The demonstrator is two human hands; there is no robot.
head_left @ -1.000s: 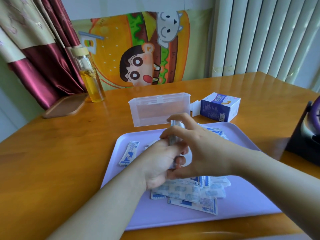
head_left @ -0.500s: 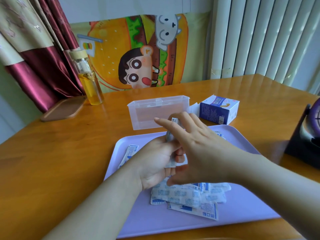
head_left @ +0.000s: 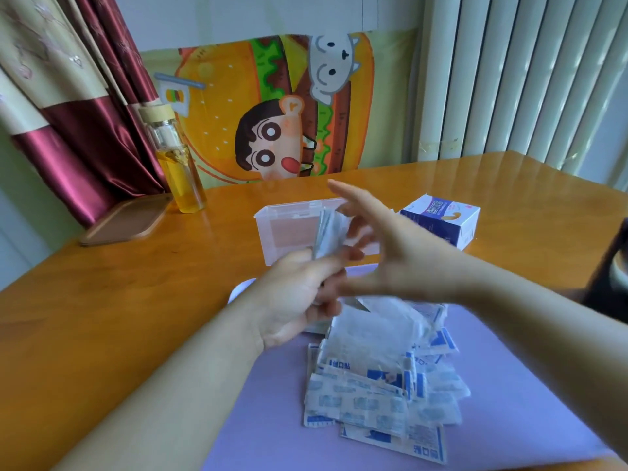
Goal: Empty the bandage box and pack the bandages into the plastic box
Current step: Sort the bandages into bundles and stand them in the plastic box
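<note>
The left hand (head_left: 292, 300) is gripping a small stack of bandages (head_left: 328, 236), fingers curling round its lower end so that the stack is standing nearly upright above the knuckles. The right hand (head_left: 401, 253) is hovering just beside the stack with its fingers spread wide and straight, holding nothing; motion blur is making it hard to tell whether its fingertips are touching the stack's far edge. Both hands are hanging over the back edge of a lilac tray (head_left: 509, 385), which is lying on the wooden desk (head_left: 119, 300).

A loose pile of wrapped bandages (head_left: 380, 375), white with blue print, is lying on the tray right below the hands, the wrappers overlapping at odd angles. The clear plastic box (head_left: 289, 229) is standing on the desk just behind the tray, partly hidden by the held stack and the right hand. The blue and white bandage box (head_left: 441, 220) is sitting on the desk to the right of the plastic box, near it but apart.

At the desk's back left, a glass bottle (head_left: 178, 171) of yellow liquid is standing beside a flat wooden board (head_left: 125, 220). A cartoon burger poster (head_left: 272, 107) is hanging behind, between a red curtain (head_left: 85, 113) and white vertical blinds (head_left: 526, 79).
</note>
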